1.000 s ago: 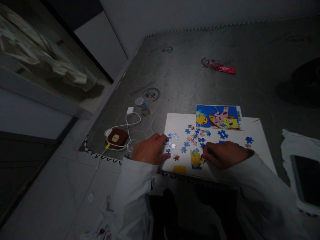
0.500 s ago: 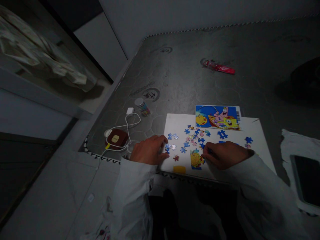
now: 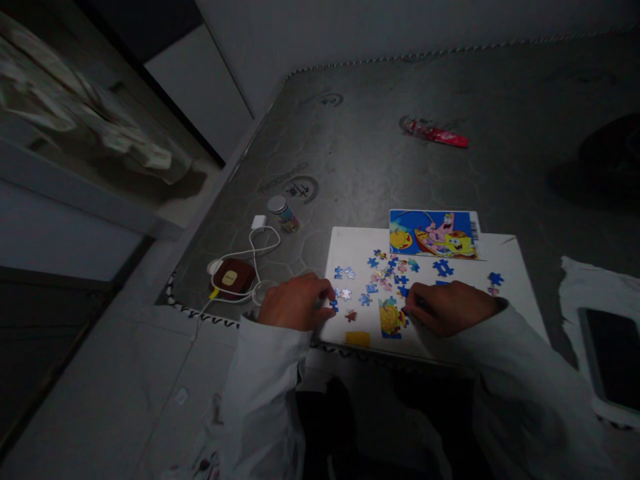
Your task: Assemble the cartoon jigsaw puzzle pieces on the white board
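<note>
On a white board (image 3: 345,243) lie loose jigsaw pieces (image 3: 384,279), mostly blue, some pink. My left hand (image 3: 293,303) is at the board's left edge, thumb and forefinger closing round a small blue puzzle piece (image 3: 334,306). My right hand (image 3: 447,308) rests on the board with curled fingers, its tips at the right side of a joined yellow-and-blue puzzle section (image 3: 392,320). What those fingers hold, if anything, is hidden. Across the board's top edge lies a cartoon picture card (image 3: 434,233).
Left of the board are a capped jar (image 3: 284,213), a white charger plug (image 3: 259,223) with cable, and a brown box (image 3: 234,277). A red wrapper (image 3: 440,135) lies farther back. At right, a phone (image 3: 613,357) rests on white paper (image 3: 573,287). A yellow patch (image 3: 357,339) marks the board's front.
The left thumb and forefinger have drawn in on the blue piece, which has shifted slightly towards me. My right hand stays in nearly the same place. The whole view has drifted a little.
</note>
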### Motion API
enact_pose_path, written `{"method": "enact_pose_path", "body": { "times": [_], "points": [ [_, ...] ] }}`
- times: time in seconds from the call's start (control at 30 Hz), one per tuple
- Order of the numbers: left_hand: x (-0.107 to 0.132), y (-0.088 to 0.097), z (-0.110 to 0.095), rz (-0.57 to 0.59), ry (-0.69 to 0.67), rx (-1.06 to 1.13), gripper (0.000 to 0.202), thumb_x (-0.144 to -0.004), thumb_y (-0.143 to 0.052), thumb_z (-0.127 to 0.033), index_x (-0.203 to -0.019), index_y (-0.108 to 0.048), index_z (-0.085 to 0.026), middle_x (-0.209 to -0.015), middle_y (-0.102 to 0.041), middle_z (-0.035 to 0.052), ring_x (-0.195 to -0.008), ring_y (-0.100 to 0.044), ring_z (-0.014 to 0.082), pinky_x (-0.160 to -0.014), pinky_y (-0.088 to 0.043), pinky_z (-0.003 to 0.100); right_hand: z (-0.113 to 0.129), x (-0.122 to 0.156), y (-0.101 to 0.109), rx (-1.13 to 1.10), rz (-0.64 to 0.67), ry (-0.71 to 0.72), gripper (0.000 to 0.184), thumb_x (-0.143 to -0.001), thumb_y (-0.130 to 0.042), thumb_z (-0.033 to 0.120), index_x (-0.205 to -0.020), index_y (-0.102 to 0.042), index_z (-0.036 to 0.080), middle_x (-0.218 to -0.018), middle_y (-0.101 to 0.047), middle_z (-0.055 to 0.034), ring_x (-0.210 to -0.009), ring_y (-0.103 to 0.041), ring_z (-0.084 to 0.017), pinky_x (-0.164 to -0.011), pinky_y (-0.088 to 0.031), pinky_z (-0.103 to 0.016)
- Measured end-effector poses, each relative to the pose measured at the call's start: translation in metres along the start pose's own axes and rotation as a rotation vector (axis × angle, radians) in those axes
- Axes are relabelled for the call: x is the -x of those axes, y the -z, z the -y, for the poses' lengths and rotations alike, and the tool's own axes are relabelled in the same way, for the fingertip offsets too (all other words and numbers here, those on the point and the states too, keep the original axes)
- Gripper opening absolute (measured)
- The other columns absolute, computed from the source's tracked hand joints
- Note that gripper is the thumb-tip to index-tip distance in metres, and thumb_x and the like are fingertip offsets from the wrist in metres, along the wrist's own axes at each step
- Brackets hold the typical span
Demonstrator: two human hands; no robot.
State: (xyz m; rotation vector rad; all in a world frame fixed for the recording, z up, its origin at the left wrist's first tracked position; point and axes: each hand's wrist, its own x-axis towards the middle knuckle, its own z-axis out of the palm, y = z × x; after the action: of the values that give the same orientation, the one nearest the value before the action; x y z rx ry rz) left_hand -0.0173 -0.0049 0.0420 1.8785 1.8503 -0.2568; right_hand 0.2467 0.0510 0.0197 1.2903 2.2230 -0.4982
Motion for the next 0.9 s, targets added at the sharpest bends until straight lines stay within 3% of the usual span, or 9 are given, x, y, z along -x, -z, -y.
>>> {"method": "enact_pose_path", "body": {
  "times": [0.33, 0.57, 0.9],
  "points": [
    [0.0020, 0.0024, -0.0040, 0.012, 0.017, -0.013, 0.018, -0.085, -0.076, -0.034, -0.103, -0.075, -0.032, -0.113, -0.074, -0.0004, -0.106, -0.070, 0.0281, -0.085, -0.053, 0.042, 0.0006, 0.0013, 0.0039, -0.036, 0.033, 0.004, 0.031, -0.098, -0.041, 0.039, -0.110, -0.064, 0.023, -0.101, -0.077, -0.0115, -0.088, -0.071, -0.031, -0.069, -0.041, -0.038],
    [0.0036, 0.0025, -0.0048, -0.009, 0.003, 0.011, 0.025, -0.085, -0.076, -0.033, -0.110, -0.073, -0.033, -0.112, -0.075, -0.0015, -0.106, -0.070, 0.0267, -0.087, -0.053, 0.043, 0.0017, 0.0027, 0.0044, -0.008, 0.018, -0.003, 0.030, -0.099, -0.041, 0.039, -0.109, -0.065, 0.024, -0.100, -0.077, -0.0103, -0.087, -0.071, -0.028, -0.066, -0.040, -0.035],
    [0.0025, 0.0025, -0.0070, 0.042, 0.013, 0.014, 0.024, -0.085, -0.075, -0.033, -0.108, -0.073, -0.033, -0.115, -0.075, -0.0010, -0.108, -0.070, 0.0288, -0.088, -0.054, 0.046, 0.0022, 0.0033, 0.0029, -0.018, -0.009, 0.003, 0.031, -0.099, -0.043, 0.043, -0.108, -0.066, 0.024, -0.100, -0.077, -0.0103, -0.087, -0.071, -0.030, -0.065, -0.039, -0.036]
  ]
}}
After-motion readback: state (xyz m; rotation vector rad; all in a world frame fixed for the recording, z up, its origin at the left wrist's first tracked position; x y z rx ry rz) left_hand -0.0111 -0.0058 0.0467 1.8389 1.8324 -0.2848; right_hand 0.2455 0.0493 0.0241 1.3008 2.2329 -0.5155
